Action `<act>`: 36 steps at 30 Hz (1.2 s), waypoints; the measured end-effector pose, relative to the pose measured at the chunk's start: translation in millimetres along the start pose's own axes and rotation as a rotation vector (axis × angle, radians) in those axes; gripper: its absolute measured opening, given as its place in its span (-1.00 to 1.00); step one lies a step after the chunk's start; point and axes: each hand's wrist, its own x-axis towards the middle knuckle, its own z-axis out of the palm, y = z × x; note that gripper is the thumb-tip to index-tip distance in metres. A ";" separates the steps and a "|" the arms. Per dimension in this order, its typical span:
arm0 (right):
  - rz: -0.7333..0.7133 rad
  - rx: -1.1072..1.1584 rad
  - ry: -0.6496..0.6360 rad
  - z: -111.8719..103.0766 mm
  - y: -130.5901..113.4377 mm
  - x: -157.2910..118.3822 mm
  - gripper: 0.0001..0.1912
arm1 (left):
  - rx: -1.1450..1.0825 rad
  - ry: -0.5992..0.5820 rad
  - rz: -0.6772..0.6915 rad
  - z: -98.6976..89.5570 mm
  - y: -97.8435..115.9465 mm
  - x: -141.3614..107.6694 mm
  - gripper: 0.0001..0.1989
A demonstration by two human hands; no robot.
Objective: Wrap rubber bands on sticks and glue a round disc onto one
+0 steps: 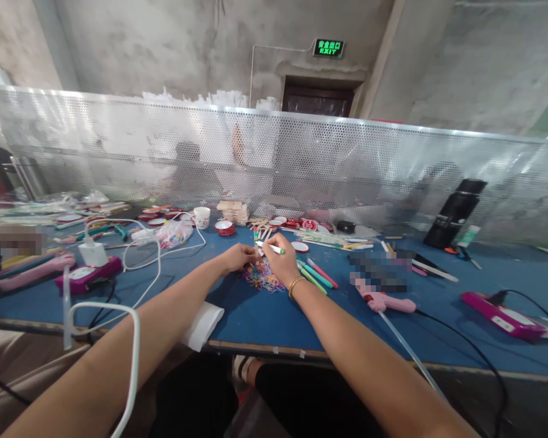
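My right hand (279, 263) is closed around a white marker with a green end (274, 248), its tip pointing left. My left hand (241, 258) pinches the lower part of a thin upright stick (256, 236), which shows green colouring near its top. The marker's tip is close to the stick; whether they touch is too small to tell. Under and between both hands lies a pile of colourful thin strands (267, 280). Beside my right wrist, several coloured markers (322, 274) lie on the blue table (265, 322).
Behind my hands are stacked wooden pieces (232, 212), a paper cup (201, 217) and red-rimmed lids (224, 227). A pink glue gun (388, 302), purple power strip (505, 315) and black bottle (456, 213) are at right. White cable (158, 267) loops at left, near another person's blurred hand.
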 end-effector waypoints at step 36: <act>-0.002 -0.036 0.056 -0.9 3.6 1.2 -0.88 | -0.005 0.035 -0.005 -0.2 0.8 0.4 -0.62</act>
